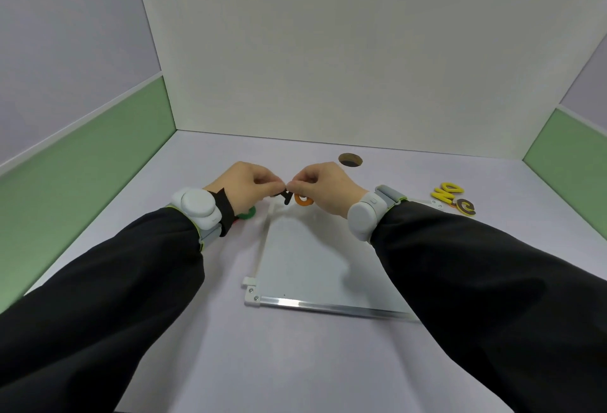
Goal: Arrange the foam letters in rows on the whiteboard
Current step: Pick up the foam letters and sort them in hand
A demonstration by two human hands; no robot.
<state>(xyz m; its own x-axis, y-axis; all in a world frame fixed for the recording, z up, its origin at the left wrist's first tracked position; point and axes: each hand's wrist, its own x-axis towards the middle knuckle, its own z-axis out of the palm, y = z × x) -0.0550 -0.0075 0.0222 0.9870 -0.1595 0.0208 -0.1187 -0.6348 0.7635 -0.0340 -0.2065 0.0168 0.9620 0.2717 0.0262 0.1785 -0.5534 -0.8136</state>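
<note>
- Both hands meet above the far edge of the whiteboard (315, 258) lying on the bench (230, 363).
- The left hand (244, 184) and right hand (323, 184) pinch one black letter (286, 196) together; its long axis hangs downward.
- An orange letter (303, 200) sits just right of it.
- More letters (455, 197) lie far right, nearer the right hand.

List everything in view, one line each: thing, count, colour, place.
whiteboard: one, white, flat on the table centre.
black letter: one, pinched over the board's far edge.
orange letter: one, beside the black one.
green letter: one, partly hidden under the left wrist.
letter pile: several, yellow and dark, far right of the board.
table hole: one, round, behind the hands.
left hand: pinching the black letter.
right hand: pinching it too.
</note>
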